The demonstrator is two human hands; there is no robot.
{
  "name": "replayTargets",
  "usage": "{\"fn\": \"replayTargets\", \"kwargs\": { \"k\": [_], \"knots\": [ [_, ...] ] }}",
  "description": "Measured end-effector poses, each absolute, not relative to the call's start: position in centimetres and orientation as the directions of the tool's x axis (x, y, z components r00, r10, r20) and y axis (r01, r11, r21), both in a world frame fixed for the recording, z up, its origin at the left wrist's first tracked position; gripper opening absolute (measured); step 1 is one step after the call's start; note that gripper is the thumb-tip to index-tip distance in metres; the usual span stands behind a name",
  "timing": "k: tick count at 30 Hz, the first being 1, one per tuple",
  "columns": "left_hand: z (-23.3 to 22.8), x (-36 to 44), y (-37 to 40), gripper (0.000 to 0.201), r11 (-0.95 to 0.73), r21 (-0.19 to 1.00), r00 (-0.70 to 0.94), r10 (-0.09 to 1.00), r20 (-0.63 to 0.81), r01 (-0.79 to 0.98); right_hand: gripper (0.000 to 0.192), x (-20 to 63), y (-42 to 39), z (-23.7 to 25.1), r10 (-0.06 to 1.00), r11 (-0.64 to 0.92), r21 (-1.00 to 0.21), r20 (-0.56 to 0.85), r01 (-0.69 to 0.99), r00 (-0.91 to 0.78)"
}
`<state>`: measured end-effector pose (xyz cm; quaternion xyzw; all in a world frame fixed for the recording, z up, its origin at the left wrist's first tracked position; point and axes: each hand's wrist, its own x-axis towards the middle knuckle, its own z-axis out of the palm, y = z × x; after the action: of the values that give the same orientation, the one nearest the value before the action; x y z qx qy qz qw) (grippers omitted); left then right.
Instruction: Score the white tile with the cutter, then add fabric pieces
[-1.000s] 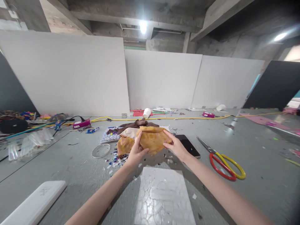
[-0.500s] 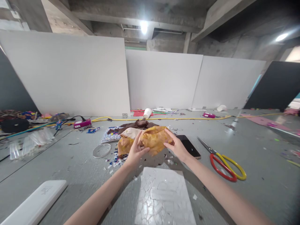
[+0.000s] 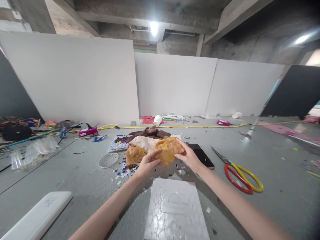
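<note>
Yellow-orange cloth is bunched up between both hands, lifted just above the grey tabletop at its middle. The left hand grips its near left edge, fingers curled together over the fabric with the thumb on top; the right hand clamps its right side, fingers closed on the cloth so that the fingertips are hidden in the folds. How the cloth is folded underneath cannot be made out. Just behind it lies a heap of other fabric: a pale cream piece, a brown piece and another orange piece, each partly covered by its neighbour. A dark phone lies to the right, its near corner hidden by the right hand. Red-and-yellow scissors lie farther right. A white cracked-pattern sheet lies below the hands, cut off by the bottom edge.
</note>
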<state>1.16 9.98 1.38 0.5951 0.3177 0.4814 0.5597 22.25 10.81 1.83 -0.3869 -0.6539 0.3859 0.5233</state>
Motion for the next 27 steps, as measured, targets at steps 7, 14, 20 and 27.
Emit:
{"fn": "replayTargets", "kwargs": {
  "k": [7, 14, 20, 27],
  "knots": [
    [1.8, 1.8, 9.3, 0.053, -0.195, 0.980, 0.386, 0.901, 0.197, -0.044, 0.057, 21.5, 9.7, 3.2, 0.938, 0.322, -0.946, 0.314, 0.035, -0.144],
    [1.8, 3.6, 8.2, 0.063, -0.277, 0.960, 0.214, 0.937, 0.277, -0.031, 0.053, 19.2, 7.3, 4.6, 0.972, -0.183, -0.968, -0.152, -0.170, -0.180],
    [2.4, 4.5, 6.9, 0.072, -0.317, 0.939, 0.325, 0.881, 0.343, -0.131, 0.036, 18.2, 8.5, 4.4, 0.998, -0.059, -0.967, -0.059, -0.247, -0.008],
    [5.4, 1.9, 9.7, 0.048, -0.278, 0.959, 0.415, 0.880, 0.230, 0.058, 0.037, 20.0, 11.5, 7.4, 0.993, 0.057, -0.977, 0.077, -0.206, -0.087]
  ]
}}
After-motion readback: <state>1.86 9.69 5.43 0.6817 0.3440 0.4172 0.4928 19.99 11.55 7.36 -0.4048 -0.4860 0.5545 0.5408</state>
